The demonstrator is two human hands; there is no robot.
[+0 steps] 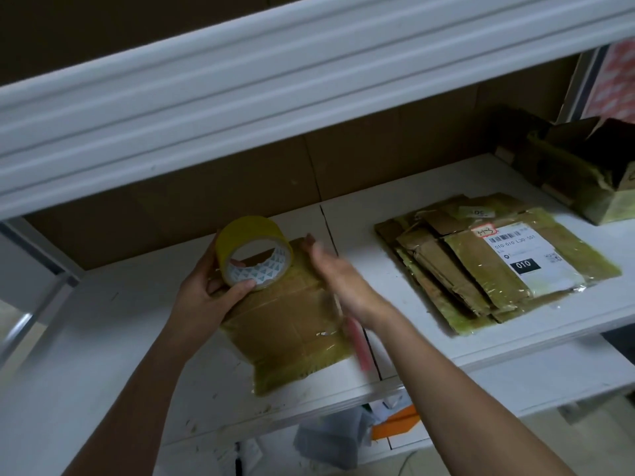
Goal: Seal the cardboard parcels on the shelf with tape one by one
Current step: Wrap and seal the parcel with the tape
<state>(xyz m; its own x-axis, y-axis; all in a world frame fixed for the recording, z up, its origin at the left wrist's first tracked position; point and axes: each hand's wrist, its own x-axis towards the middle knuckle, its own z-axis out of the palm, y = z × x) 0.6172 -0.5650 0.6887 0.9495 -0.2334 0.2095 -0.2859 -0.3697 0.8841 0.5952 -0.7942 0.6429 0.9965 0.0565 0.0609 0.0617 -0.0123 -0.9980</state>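
A flat cardboard parcel (288, 328), covered in yellowish tape, lies on the white shelf (120, 338) in front of me. My left hand (202, 297) grips a roll of yellow tape (240, 235) and holds it upright over the parcel's far left corner. My right hand (338, 280) is blurred, its fingers straight along the parcel's right edge. A blurred pink-red object (359, 341) shows just under my right wrist; I cannot tell whether it lies on the shelf or is held.
A stack of flat taped parcels (457, 280) with a white shipping label (525, 259) lies to the right. An open taped box (584, 173) stands at the far right. The upper shelf's white rail (240, 97) hangs overhead. Orange and grey packets (395, 424) lie below.
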